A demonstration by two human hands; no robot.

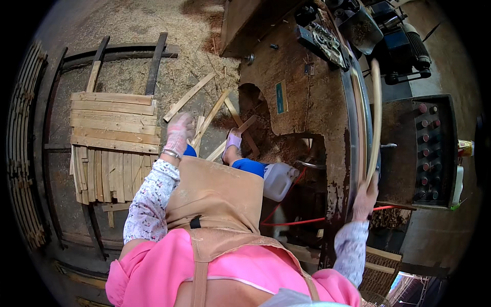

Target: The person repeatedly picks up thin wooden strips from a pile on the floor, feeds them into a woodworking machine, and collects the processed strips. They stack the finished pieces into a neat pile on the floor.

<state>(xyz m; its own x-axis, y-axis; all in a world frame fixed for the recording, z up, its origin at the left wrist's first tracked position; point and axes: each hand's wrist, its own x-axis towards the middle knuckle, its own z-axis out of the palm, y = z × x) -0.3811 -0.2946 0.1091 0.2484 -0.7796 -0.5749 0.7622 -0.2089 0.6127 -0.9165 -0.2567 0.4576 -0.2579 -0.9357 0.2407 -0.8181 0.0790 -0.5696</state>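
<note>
My right hand (365,198), in a pale work glove, is closed around the near end of a long, slightly bowed wooden strip (377,123). That strip runs away from me along the machine's metal rail. Beside it on the rail lies a flat wooden strip (359,123). My left hand (179,134), gloved too with a band at the wrist, hangs out to the left with nothing visible in it, its fingers loosely apart. Nearest to it are stacked wooden slats (115,123), laid crosswise over upright-running slats (110,174).
A large worn machine body (307,92) stands on my right, with a motor (411,48) and a button panel (428,148) beyond. Loose wood offcuts (190,96) lie on the sawdust-covered floor. A white jug (279,181) and a red hose (296,222) are near my leg.
</note>
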